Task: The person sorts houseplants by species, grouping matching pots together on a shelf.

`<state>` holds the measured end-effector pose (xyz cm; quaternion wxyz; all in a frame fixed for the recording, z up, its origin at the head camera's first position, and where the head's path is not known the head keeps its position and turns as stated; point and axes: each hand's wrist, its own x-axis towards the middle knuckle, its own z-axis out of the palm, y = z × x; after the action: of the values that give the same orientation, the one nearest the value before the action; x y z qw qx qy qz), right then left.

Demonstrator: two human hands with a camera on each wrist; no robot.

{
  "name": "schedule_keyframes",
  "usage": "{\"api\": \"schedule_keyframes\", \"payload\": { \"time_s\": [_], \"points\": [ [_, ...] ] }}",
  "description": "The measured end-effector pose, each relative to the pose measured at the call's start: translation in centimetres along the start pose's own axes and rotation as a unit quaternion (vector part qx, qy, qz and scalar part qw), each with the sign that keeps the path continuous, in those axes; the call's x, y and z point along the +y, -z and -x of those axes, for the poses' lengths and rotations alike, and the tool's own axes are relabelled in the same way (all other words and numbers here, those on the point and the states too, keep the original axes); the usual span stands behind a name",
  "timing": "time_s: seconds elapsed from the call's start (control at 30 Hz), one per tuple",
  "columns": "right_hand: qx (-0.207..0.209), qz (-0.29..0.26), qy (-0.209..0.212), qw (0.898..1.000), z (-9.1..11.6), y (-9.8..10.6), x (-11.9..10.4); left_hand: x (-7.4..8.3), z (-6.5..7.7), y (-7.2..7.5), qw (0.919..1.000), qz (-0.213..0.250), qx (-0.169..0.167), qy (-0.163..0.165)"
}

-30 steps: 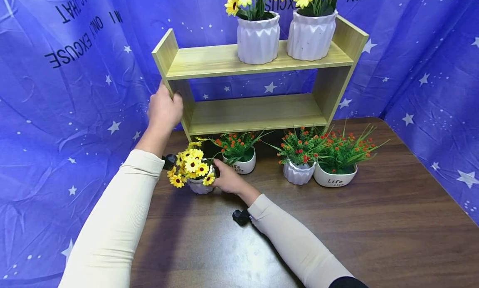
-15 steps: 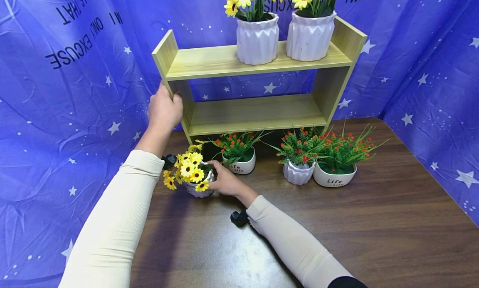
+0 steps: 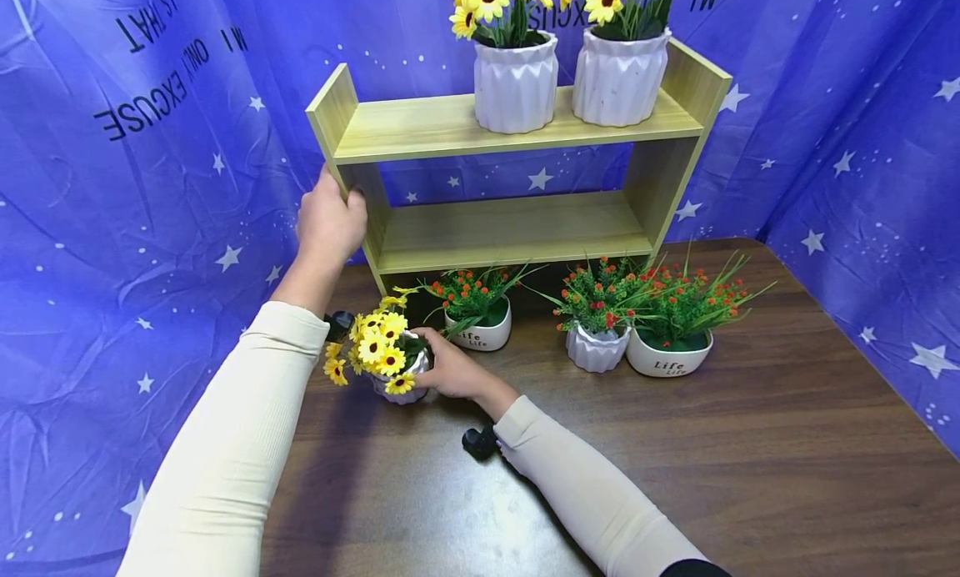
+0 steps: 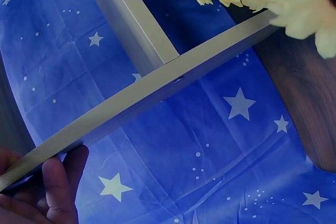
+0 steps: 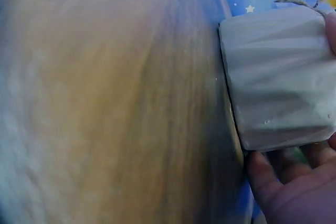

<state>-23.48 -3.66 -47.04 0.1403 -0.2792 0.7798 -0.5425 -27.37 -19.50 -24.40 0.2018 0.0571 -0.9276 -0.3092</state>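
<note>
With its thumb on the front edge, my left hand (image 3: 332,218) grips the left side panel of a two-tier wooden shelf (image 3: 517,148); in the left wrist view its fingers (image 4: 56,182) wrap round that board (image 4: 126,93). Below it, at the table's left, my right hand (image 3: 453,367) holds a small white ribbed flowerpot (image 3: 408,387) of yellow daisy-like flowers (image 3: 378,348) by its right side. The pot leans left, its blooms toward the left forearm. In the right wrist view the pale pot (image 5: 281,77) sits against the wood-grained tabletop (image 5: 131,108), fingers around it.
Two white pots (image 3: 516,89) of yellow flowers stand on the top tier. Under the shelf's front are a white oval planter (image 3: 483,335) of red flowers, a ribbed pot (image 3: 597,350) and another oval planter (image 3: 670,360). A blue star-printed cloth (image 3: 187,185) hangs behind.
The right hand has drawn the small flowerpot slightly left and nearer, and its flowers have tipped further left. The left hand keeps its grip on the shelf panel.
</note>
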Motion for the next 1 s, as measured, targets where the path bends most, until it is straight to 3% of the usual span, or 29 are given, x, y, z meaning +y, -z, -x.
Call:
{"api": "schedule_keyframes", "payload": {
  "time_s": [0.37, 0.63, 0.83, 1.0],
  "points": [
    [0.047, 0.032, -0.007, 0.998, 1.4, -0.3, 0.2, 0.0, 0.0, -0.2, 1.0, 0.002, 0.006, -0.006],
    [0.113, -0.017, 0.006, 0.993, 3.4, -0.7, -1.1, 0.2, 0.0, 0.0, 1.0, 0.001, 0.005, -0.005],
    [0.189, -0.017, 0.006, 0.982, 5.2, -0.4, -3.4, 0.1, 0.1, 0.0, 1.0, 0.001, 0.0, -0.005],
    [0.255, -0.003, 0.001, 0.967, 6.5, 1.0, -6.0, -0.1, 0.2, -0.1, 0.9999, 0.0, 0.006, -0.009]
  ]
}}
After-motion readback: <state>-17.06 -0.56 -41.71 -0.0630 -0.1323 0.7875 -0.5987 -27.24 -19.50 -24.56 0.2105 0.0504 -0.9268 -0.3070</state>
